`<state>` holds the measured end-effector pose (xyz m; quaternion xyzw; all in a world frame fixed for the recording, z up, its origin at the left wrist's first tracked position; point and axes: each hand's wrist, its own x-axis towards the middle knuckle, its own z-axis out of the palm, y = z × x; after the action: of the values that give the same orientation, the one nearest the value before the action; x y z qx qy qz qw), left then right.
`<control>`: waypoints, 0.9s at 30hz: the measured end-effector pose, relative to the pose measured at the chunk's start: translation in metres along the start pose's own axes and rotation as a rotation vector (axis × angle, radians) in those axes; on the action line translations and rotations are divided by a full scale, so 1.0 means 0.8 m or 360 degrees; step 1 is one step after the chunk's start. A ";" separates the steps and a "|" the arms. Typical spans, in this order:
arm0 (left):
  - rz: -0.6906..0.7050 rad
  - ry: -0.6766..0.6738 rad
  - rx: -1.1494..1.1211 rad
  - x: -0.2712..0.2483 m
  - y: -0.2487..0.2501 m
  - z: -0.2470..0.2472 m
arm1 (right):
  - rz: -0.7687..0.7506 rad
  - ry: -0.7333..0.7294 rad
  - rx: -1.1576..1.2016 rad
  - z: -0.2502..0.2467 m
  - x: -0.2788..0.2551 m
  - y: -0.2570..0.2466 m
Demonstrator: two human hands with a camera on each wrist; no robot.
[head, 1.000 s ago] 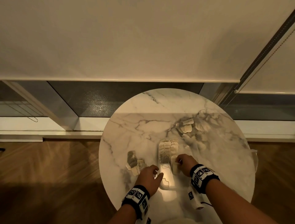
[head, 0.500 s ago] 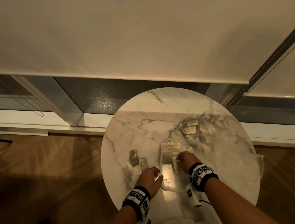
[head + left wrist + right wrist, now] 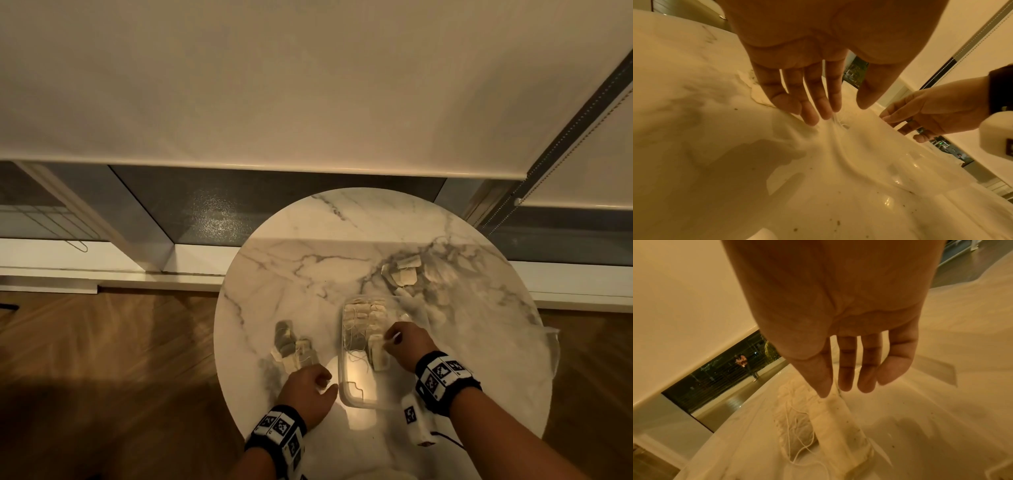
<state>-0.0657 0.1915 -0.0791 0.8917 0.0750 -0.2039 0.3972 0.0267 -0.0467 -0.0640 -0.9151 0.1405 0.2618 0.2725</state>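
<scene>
Nearest to me, my left hand is low over the table, just at the near left corner of the clear box. In the left wrist view its fingers are almost straight and close together, with the thumb apart, and the tips touch the left wall of the box. They clamp on nothing. I judge the hand is there to stop the light box from sliding while the other hand works inside.

A little farther, my right hand reaches over the right wall into the box. Its fingers are nearly straight and slightly spread. One tip touches the top edge of a tea bag that stands upright in the right part of the box. I see no pinch on it. I think this bag is being pressed upright toward the row of tea bags packed in the far half, because more bags fit when they stand on edge. The near end of the box is bare.

Left of the box a small heap of loose bags lies on the marble, within easy reach of my left hand. A second heap lies farther, to the right behind the box. At the right edge of the table there is something clear, maybe a lid; I cannot tell.
</scene>
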 end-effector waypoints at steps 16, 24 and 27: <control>0.0266 0.0021 0.0832 0.008 -0.030 -0.011 | 0.0397 -0.0153 0.0098 0.022 -0.011 0.010; 0.0283 0.0013 0.0871 0.011 -0.029 -0.013 | 0.0491 -0.0241 0.0062 0.026 -0.003 0.007; 0.0274 0.0002 0.0874 0.011 -0.030 -0.013 | 0.0496 -0.0249 0.0042 0.025 0.001 0.006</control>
<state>-0.0614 0.2146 -0.0929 0.9691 -0.0586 -0.1816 0.1566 0.0173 -0.0392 -0.0812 -0.8554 0.2625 0.3694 0.2509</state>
